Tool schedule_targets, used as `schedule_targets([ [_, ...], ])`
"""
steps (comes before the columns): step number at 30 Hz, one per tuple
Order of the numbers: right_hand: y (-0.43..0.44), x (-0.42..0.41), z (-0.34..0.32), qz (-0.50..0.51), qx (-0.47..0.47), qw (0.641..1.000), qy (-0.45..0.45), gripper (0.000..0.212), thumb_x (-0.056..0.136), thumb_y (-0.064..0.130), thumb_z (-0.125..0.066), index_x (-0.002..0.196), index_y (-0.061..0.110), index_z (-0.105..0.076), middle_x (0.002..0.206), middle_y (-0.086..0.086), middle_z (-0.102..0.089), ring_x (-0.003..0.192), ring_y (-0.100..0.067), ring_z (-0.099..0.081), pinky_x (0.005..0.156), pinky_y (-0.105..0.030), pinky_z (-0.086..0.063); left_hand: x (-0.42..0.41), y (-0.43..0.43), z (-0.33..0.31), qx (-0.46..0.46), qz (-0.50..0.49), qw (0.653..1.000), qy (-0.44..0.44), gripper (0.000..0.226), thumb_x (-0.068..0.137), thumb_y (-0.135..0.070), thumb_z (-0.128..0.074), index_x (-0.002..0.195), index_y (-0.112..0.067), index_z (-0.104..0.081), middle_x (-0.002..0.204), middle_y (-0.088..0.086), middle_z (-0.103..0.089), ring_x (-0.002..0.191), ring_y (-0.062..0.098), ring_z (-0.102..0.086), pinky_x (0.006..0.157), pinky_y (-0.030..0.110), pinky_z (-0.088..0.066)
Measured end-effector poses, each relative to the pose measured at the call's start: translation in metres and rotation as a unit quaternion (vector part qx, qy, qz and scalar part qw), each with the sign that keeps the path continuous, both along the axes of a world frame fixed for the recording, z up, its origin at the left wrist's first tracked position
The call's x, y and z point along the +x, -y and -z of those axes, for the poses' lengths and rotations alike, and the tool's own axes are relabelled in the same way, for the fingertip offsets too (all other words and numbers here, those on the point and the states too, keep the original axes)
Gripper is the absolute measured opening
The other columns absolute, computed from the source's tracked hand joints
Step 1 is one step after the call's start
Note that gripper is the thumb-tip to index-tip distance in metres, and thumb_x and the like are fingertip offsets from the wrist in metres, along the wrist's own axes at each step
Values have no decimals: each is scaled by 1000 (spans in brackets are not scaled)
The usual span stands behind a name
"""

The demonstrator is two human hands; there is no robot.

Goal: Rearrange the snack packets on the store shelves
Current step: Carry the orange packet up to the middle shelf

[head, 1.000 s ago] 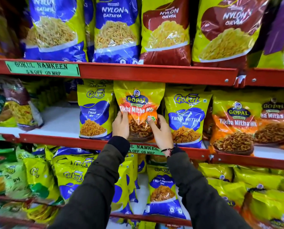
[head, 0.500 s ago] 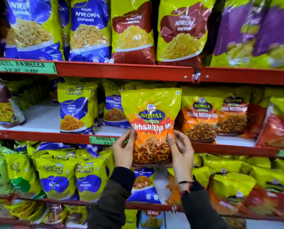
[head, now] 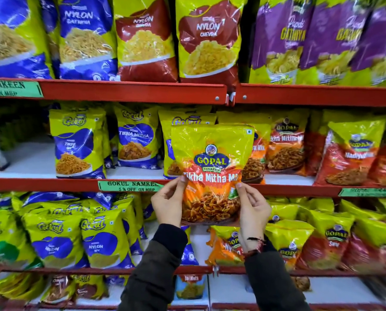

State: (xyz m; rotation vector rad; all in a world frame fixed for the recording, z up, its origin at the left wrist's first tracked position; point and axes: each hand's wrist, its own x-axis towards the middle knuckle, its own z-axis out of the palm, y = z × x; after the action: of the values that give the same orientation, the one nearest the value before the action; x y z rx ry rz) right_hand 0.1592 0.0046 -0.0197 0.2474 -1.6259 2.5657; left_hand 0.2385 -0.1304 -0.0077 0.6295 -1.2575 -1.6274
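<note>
I hold a yellow-and-orange Gopal Tikha Mitha Mix packet (head: 212, 167) upright in front of the middle shelf (head: 75, 184), clear of it. My left hand (head: 168, 202) grips its lower left edge and my right hand (head: 252, 206) its lower right edge. Behind it on the shelf stand blue-and-yellow Gokul packets (head: 136, 138), one partly hidden by the held packet. Just to the right are matching orange Gopal Tikha Mitha packets (head: 285, 142).
The top shelf carries big Nylon Gathiya, Nylon Chevda (head: 210, 39) and purple Papdi Gathiya (head: 279, 37) bags. Red Gopal packets (head: 351, 153) fill the middle shelf's right end. A bare white patch (head: 30, 160) lies at its left. Lower shelves are packed with Gokul and Gopal packets.
The Gopal packet has come off the middle shelf, out from between the Gokul packets, and moved right toward the orange Gopal packets. Both hands kept their hold.
</note>
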Motion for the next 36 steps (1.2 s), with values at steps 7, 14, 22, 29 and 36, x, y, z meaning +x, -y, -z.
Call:
schedule_targets([
  [7,-1,-7,-10,-26,-80,995,52,13,86,12,-71,99,10,-74,99,-3,-77,101,-11,-70,97,-28,-51,-1,1,-7,160,30,982,-92,9,81,-17,-75,89,-14,-77,106,15,-74,103,29,-69,92,42,-55],
  [14,6,-9,-7,-39,-120,988,92,12,86,8,-69,97,8,-73,107,-14,-73,118,-30,-64,107,-38,-48,-3,8,-6,190,65,976,-86,8,81,-20,-75,88,-17,-77,104,12,-75,98,26,-70,84,39,-56],
  [22,7,-17,-2,-21,-120,988,90,12,88,6,-66,99,9,-72,104,-11,-72,115,-29,-65,103,-36,-50,-15,13,-4,197,89,973,-76,22,81,-18,-75,102,-11,-73,113,14,-73,108,26,-69,95,41,-55],
  [29,-16,-56,3,14,-131,988,84,9,86,6,-69,92,11,-74,106,-14,-73,118,-31,-64,107,-41,-48,-54,-11,-6,204,110,970,-75,18,79,-14,-76,97,-11,-74,112,15,-73,111,30,-68,103,44,-51],
  [36,-81,-117,-7,21,-118,990,72,12,87,7,-68,98,9,-73,105,-9,-74,112,-23,-68,104,-35,-49,-120,-68,-3,174,123,974,-73,13,76,-21,-80,88,-16,-78,108,13,-75,112,29,-68,106,46,-49],
])
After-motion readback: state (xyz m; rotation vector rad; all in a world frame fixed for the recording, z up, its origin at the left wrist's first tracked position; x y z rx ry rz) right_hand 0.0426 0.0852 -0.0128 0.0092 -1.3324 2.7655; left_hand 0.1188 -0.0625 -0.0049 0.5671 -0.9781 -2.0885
